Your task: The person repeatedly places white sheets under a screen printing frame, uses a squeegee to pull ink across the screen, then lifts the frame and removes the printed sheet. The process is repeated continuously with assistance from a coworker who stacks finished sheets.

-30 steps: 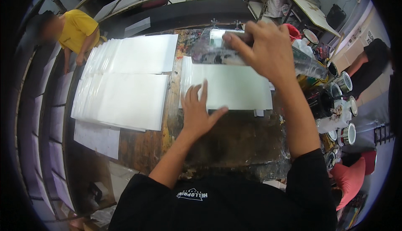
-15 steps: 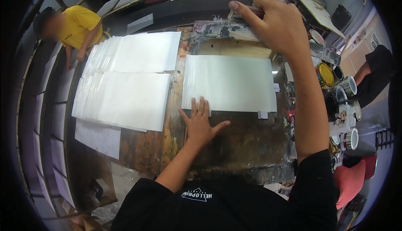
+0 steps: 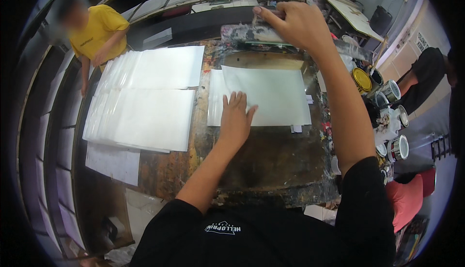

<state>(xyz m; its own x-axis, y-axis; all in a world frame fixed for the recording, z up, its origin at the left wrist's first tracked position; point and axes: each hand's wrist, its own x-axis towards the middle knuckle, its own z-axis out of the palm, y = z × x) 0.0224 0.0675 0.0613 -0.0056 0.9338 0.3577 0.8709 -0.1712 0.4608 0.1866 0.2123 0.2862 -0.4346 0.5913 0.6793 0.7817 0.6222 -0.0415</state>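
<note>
A white translucent sheet (image 3: 273, 95) lies on the dark, stained table in front of me, over other pale sheets (image 3: 215, 107) that show along its left side. My left hand (image 3: 236, 117) rests on its lower left part, fingers stretched out and pressing flat. By those fingers, the sheet's left edge bends up in a fold. High at the far side, my right hand (image 3: 302, 27) is closed at a paint-smeared frame bar (image 3: 252, 33), thumb pointing left. The palm hides part of the grip.
Two stacks of white sheets (image 3: 155, 117) cover the table's left. Paint cans (image 3: 398, 148) crowd the right edge. A person in a yellow shirt (image 3: 99, 34) stands at the far left beside racks (image 3: 65, 170). Another person's dark-clothed arm (image 3: 421, 78) is at right.
My left hand has moved up and right onto the sheet, and the top sheet's left edge has lifted and shifted right. The right hand stays raised at the bar.
</note>
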